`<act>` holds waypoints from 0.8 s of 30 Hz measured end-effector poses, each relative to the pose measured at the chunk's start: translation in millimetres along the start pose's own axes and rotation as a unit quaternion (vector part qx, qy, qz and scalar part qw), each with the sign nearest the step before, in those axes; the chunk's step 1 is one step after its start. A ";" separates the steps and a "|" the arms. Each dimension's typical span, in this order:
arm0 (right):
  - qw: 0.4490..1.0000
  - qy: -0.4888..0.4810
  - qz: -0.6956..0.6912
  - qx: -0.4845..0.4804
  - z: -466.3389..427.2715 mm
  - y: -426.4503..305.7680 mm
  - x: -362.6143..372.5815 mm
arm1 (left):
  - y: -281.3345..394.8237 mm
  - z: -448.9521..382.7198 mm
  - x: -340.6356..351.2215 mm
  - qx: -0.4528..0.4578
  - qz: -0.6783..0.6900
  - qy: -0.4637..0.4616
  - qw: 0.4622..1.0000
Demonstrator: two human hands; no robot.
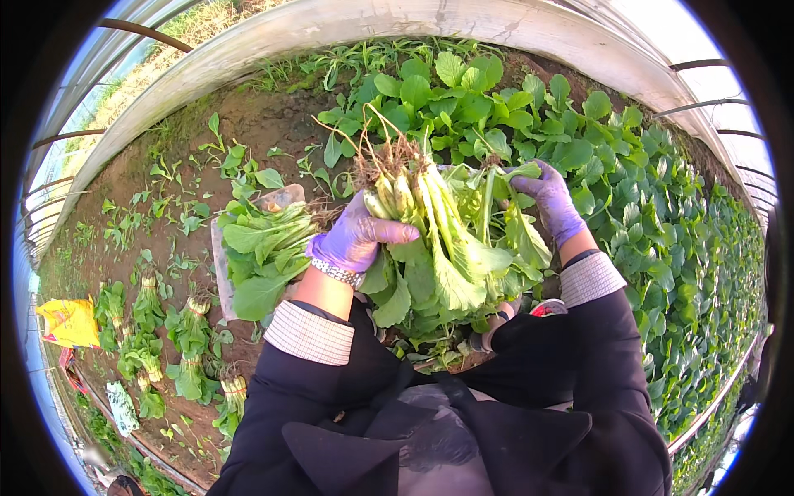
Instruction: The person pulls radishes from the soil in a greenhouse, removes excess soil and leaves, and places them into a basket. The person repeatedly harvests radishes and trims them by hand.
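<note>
My left hand [366, 232], in a purple disposable glove, is closed around a bunch of leafy green plants [456, 235]. Their soil-covered roots [391, 158] point away from me, and the leaves hang towards my lap. Gloved in the same purple, my right hand [543, 192] pinches a green leaf [524, 170] at the right side of the bunch. Whether that leaf is still attached to a plant is hard to tell. To the left of my left hand, a loose pile of pulled greens [267, 239] lies on a plastic sheet [224, 273] on the soil.
Dense leafy plants [651, 248] grow on my right and ahead. Several tied bundles of greens [189, 328] lie on the soil [205, 254] at left. Farther left are a yellow bag [71, 322] and a pale patterned packet [122, 409]. Plastic greenhouse sheeting [434, 18] borders the bed.
</note>
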State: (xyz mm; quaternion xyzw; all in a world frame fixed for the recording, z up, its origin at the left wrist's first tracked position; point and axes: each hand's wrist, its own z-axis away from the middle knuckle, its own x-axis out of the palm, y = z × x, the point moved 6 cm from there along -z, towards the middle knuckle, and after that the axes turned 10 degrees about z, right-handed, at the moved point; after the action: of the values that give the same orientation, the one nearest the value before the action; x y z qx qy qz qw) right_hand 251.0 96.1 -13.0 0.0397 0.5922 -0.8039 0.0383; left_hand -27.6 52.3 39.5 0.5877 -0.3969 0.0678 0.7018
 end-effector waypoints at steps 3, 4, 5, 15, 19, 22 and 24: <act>0.999 -0.010 -0.020 -0.038 21.8 -13.8 12.4 | -1.0 3.2 0.5 -0.002 0.019 0.004 1.000; 0.998 -0.059 -0.005 0.018 16.7 12.2 18.6 | -1.9 2.8 3.1 -0.005 0.026 0.004 1.000; 0.987 -0.113 0.046 0.100 13.1 43.3 20.9 | -2.9 2.0 5.7 -0.008 0.033 0.005 0.999; 0.840 -0.150 0.522 0.017 -1.8 90.4 60.2 | 30.9 8.6 -58.6 0.090 0.043 0.136 0.986; 0.781 -0.191 0.594 -0.034 40.3 55.3 112.6 | 43.7 13.7 -66.2 0.126 0.080 0.220 0.964; 0.721 -0.193 0.664 -0.041 43.2 95.6 119.4 | 42.6 7.1 -73.2 0.142 0.078 0.223 0.961; 0.703 -0.232 0.671 -0.023 40.8 128.9 113.9 | 35.2 0.7 -87.4 0.150 0.056 0.203 0.966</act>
State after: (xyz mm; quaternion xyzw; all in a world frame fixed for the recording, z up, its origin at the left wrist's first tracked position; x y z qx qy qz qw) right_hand 151.0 17.4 -135.7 0.2378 0.3997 -0.5353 0.7051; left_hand -106.7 94.7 11.0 0.6368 -0.2635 0.2840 0.6666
